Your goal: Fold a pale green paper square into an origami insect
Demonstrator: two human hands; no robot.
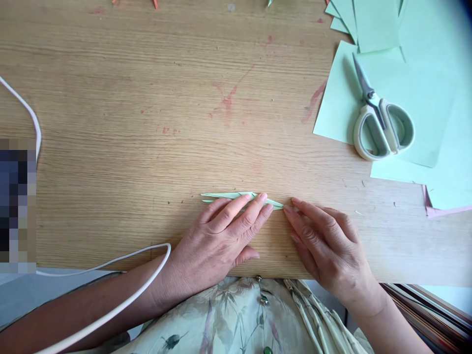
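Note:
A narrow folded piece of light green paper (236, 195) lies on the wooden table near its front edge, with two thin points at its left end. My left hand (230, 226) rests flat over the paper, fingers slightly apart and pressing on it; part of the paper is hidden under them. At the paper's right tip is my right hand (328, 241), its fingers held together and the fingertips touching that tip. Whether they pinch it is hard to make out.
White-handled scissors (387, 128) lie partly open on light green sheets (420, 88) at the right. Pink paper (429, 209) shows below them. A white cable (162, 260) crosses over my left forearm. Small red and green pieces sit at the table's (147, 123) far edge.

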